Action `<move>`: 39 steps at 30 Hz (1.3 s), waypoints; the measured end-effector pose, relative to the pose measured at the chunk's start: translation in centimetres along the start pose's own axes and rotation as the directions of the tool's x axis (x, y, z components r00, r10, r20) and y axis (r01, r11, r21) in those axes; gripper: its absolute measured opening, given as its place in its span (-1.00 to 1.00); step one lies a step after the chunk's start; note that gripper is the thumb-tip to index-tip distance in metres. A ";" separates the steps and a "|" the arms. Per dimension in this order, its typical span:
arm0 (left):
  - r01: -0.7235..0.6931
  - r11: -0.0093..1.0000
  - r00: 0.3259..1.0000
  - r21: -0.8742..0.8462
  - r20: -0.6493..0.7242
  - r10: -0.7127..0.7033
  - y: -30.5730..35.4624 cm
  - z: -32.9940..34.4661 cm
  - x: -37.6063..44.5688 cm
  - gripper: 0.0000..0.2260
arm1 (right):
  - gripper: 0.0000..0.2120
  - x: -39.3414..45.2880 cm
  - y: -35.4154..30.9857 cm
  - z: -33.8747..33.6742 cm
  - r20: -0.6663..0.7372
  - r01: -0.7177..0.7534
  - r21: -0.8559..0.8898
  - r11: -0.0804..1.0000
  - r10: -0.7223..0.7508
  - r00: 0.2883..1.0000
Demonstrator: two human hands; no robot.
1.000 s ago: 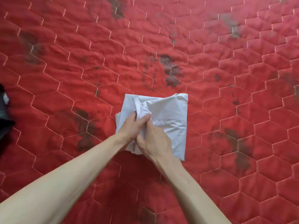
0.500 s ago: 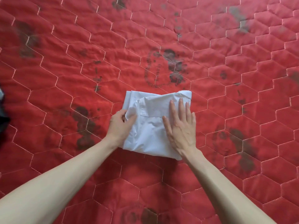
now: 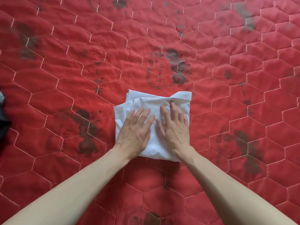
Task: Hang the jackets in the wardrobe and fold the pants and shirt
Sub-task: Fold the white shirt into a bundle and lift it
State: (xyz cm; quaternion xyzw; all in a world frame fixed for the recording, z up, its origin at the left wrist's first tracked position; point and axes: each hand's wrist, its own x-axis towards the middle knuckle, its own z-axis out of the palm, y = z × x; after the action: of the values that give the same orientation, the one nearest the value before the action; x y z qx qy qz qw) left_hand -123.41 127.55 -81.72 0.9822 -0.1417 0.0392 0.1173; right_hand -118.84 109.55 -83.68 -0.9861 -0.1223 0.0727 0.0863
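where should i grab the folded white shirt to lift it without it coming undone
Probably slide flat fingers under the near folded edge of the white shirt, from your side, one hand toward each side edge. That edge looks closed; loose layers and the collar lie at the far end.

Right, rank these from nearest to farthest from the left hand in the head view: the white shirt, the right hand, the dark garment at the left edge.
1. White shirt: directly under the left hand, which presses flat on it.
2. Right hand: just to its right, also flat on the shirt.
3. Dark garment: far off at the left edge of the red quilt.
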 end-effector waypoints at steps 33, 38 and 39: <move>-0.177 0.975 0.927 0.132 0.355 0.120 -1.6 -0.7 -8.0 -0.12 | -0.13 -9.8 8.1 0.1 0.157 0.566 -0.032 0.824 -0.555 0.817; -0.120 0.971 0.916 0.208 0.400 0.028 0.1 -1.0 -6.6 -0.29 | -0.18 -9.4 6.7 -1.2 0.191 0.547 -0.084 0.833 -0.525 0.829; -0.097 0.971 0.904 0.218 0.427 -0.006 0.4 -0.9 -6.6 -0.31 | -0.28 -9.5 6.4 -1.5 0.158 0.544 -0.094 0.834 -0.527 0.835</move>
State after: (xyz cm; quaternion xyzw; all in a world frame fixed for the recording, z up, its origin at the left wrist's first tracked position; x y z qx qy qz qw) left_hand -129.85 129.21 -81.49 0.9703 -0.1813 -0.1563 -0.0339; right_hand -126.20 100.79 -82.28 -0.9091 -0.4037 0.0990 0.0282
